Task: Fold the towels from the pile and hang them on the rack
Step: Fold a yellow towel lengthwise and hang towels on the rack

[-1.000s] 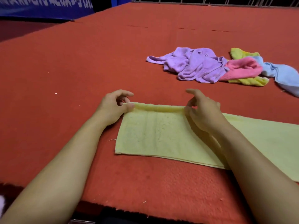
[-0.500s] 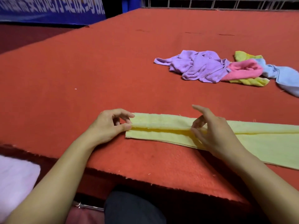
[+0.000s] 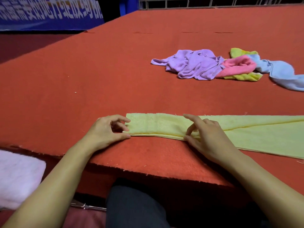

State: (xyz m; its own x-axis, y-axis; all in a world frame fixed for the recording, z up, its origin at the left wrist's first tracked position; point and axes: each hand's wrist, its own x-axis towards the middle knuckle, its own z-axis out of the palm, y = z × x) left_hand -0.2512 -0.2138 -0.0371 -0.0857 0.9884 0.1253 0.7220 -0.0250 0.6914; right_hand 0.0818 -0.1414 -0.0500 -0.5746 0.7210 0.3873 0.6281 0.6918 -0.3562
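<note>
Both hands sit at the near edge of the red table (image 3: 115, 66): the left hand (image 3: 107, 130) pinches the end of the folded yellow towel (image 3: 164, 125), and the right hand (image 3: 207, 135) pinches its doubled near edge. Farther back lies the pile (image 3: 213, 66) of unfolded towels.

Right end of yellow towel (image 3: 246, 129) and blue towel (image 3: 283, 74) beyond frame edge.
</note>
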